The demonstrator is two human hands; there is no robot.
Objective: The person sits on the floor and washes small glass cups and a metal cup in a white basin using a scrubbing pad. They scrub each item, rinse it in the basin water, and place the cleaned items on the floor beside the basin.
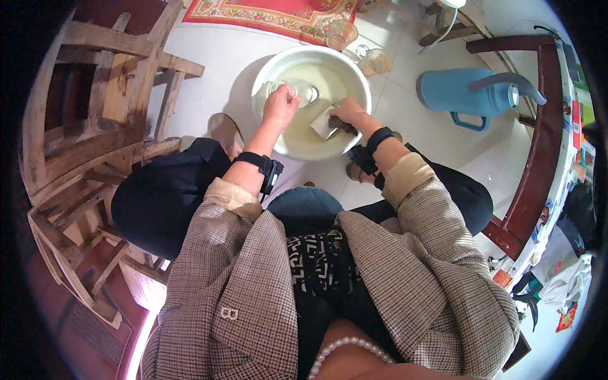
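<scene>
A round white basin with shallow, yellowish water stands on the floor before me. Over its left half, my left hand has its fingers closed at a clear vessel that looks like glass or plastic. At the basin's right side my right hand grips a dark, shaggy cloth or scrubber. Against it, low in the basin, lies a whitish block or folded pad; whether the fingers hold that too is unclear.
Clear glass mugs and a clear cup are beside the basin's far right rim. A blue thermos jug lies or stands at the right, near a dark red wooden frame. Wooden chairs are at the left, a red patterned rug beyond.
</scene>
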